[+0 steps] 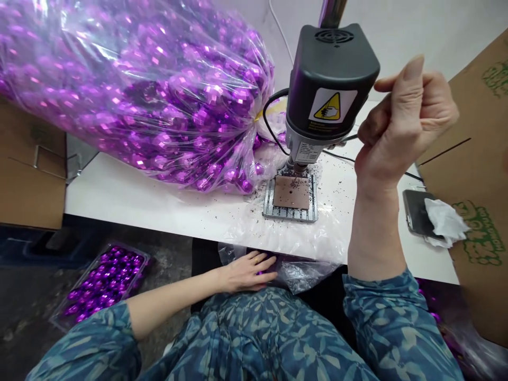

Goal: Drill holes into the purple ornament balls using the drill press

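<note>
My right hand is closed beside a small black bench drill press. A thin dark lever runs from the side of the press to my curled fingers, which hide its end. Below the drill head, a square brown plate with a small hole lies on the grooved metal base. Low at the table's front edge, my left hand is open with fingers spread. It lies over clear plastic, and bits of shiny purple show between the fingers.
A large tied clear bag of faceted purple balls covers the table's left side. Dark shavings lie around the drill base. A tray of purple balls stands low left. A phone with crumpled tissue lies by a cardboard box at right.
</note>
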`<state>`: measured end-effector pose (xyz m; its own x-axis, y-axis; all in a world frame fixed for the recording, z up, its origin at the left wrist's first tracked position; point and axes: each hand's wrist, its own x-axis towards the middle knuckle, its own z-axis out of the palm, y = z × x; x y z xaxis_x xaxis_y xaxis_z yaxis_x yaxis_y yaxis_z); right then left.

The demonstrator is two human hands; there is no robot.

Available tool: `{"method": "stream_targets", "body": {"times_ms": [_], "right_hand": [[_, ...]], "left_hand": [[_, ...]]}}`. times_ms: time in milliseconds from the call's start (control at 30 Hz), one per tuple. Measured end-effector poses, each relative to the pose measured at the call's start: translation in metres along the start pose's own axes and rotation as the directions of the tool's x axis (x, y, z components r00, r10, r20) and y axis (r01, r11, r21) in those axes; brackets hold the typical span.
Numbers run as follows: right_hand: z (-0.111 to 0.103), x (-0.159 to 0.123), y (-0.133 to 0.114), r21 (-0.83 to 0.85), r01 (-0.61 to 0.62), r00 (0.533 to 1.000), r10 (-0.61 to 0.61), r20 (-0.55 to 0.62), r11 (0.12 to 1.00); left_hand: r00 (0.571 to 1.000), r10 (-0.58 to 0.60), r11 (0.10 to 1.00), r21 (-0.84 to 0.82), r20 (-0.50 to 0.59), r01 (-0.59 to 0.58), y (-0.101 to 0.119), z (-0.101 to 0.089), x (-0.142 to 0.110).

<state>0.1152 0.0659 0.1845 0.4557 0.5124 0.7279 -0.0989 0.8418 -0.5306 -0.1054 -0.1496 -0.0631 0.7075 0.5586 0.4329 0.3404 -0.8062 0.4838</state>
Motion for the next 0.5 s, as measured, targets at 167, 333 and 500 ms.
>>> {"method": "stream_targets", "body": {"times_ms": [167,333,500], "right_hand": [[-0.005,0.000,-0.001,-0.043,-0.016,0.999,0.017,0.035,0.999],[-0.008,-0.003,-0.001,0.003,0.004,0.999,-0.005,0.048,1.000],[-0.011,-0.007,-0.004,-0.010,-0.014,0.996,0.015,0.082,1.000]], "left_hand": [[0.928,0.001,0.993,0.114,-0.372,0.044,-0.065,-0.051,0.085],[0.728,-0.636,0.646,0.339,-0.257,0.684,-0.147,-0.115,0.198],[0.599,-0.752,0.512,0.329,-0.275,0.794,-0.201,-0.120,0.250]]}}
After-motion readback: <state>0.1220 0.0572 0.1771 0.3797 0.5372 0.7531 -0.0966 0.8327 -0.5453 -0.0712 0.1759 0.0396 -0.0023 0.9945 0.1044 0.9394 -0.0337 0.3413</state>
